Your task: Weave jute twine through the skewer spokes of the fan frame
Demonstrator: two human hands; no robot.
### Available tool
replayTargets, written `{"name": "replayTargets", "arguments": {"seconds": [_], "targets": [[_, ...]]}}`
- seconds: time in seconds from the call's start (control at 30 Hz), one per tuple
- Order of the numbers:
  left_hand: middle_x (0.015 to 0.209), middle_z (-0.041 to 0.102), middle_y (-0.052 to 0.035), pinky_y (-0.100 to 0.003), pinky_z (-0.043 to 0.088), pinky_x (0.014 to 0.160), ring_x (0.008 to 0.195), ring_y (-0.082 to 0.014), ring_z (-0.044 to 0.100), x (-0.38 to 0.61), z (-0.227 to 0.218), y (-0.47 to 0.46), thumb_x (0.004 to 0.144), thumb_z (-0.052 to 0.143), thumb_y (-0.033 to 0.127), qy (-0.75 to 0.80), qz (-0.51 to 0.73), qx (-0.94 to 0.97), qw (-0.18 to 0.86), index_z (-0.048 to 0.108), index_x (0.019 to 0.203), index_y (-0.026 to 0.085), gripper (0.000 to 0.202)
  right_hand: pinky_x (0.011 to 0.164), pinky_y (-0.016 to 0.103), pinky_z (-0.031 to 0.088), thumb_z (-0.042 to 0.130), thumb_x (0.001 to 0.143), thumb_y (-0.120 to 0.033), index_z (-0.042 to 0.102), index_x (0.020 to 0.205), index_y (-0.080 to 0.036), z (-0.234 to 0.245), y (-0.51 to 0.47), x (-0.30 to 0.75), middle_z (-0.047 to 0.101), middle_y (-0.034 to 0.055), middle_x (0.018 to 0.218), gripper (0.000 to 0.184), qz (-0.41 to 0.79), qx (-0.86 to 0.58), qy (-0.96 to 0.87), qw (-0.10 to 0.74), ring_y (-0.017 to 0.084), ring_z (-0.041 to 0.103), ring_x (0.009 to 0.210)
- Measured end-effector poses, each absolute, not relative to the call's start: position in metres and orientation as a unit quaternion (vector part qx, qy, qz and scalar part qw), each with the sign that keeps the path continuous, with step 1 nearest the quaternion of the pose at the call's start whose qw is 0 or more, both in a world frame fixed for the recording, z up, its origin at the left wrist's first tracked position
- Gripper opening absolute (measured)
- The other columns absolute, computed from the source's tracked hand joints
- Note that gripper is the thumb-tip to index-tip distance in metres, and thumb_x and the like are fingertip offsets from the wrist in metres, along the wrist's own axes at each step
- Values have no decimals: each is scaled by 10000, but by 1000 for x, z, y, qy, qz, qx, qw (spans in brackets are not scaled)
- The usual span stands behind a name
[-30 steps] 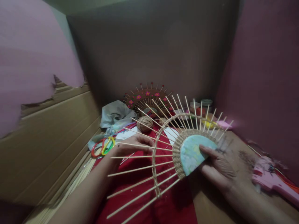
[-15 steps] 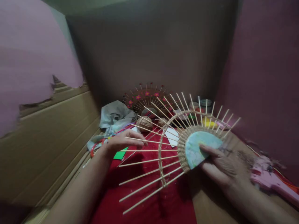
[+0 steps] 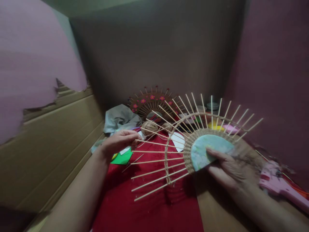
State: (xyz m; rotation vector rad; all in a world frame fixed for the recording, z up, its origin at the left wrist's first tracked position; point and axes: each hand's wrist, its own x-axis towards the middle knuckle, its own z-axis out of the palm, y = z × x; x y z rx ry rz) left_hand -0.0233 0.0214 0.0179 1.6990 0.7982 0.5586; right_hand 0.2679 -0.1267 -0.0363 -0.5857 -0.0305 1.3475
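My right hand (image 3: 225, 166) grips a half-round fan frame by its pale blue, patterned base (image 3: 210, 149), thumb on top and fingers underneath. Thin wooden sticks (image 3: 156, 163) radiate from the base. Twine is woven tightly round the base, and a separate woven twine band (image 3: 166, 161) crosses the sticks farther out. At the left stick tips, my left hand (image 3: 123, 141) is closed in a pinch on a thin strand of twine (image 3: 152, 135), which runs toward the twine balls (image 3: 149, 128). The fingertips are partly hidden.
A finished-looking fan with pink flowers (image 3: 152, 97) stands against the back wall. Grey cloth (image 3: 120, 117) lies at back left, green paper (image 3: 122, 158) on the red cloth (image 3: 149, 209). A pink glue gun (image 3: 275, 180) lies at right. Cardboard (image 3: 53, 151) lines the left side.
The fan frame has tilted, its left sticks rising and its right tips shifting right. My left hand has drawn back left from over the sticks, its fingers now pinched together.
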Motion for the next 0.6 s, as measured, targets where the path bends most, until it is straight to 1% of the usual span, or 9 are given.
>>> {"name": "replayTargets", "arguments": {"seconds": [0.13,0.27,0.33,0.4,0.5,0.6], "targets": [[526,563,-2,-191,339,454,481,-74,478,-27,19,24,708,630,211,342,235,725,549,661,765,127,106,763,376,554,539,663,61,565,1005,-169,-36,-127,266,674,34,815,414,615,-273,-26,739,187,650,747],[529,568,8,-179,336,427,455,-65,467,-30,23,23,672,659,174,357,238,740,519,668,779,136,114,757,393,556,550,661,59,562,1026,-165,-36,-128,264,674,39,828,428,600,-279,-36,749,192,650,741],[552,583,-4,-186,359,428,461,-75,485,-31,24,21,692,643,187,357,225,745,517,672,830,134,150,759,390,554,558,655,57,557,1043,-170,-35,-129,262,672,37,842,449,594,-280,-30,754,190,648,741],[575,591,-10,-199,390,441,475,-89,508,-31,25,20,716,621,199,348,208,746,529,656,944,140,238,759,387,552,567,649,50,555,1052,-172,-33,-129,261,672,34,845,460,588,-284,-22,757,187,648,736],[570,566,11,-208,417,448,475,-92,511,-31,23,19,726,610,191,333,186,734,562,589,1096,151,373,758,389,549,568,651,38,555,1053,-173,-31,-129,259,676,32,827,454,593,-287,-18,752,186,650,722],[545,556,20,-199,411,438,443,-79,494,-27,19,20,722,616,183,325,165,722,588,583,1091,135,373,758,390,549,537,658,46,558,1044,-188,-29,-128,258,683,28,805,452,615,-281,-2,737,189,654,713]]}}
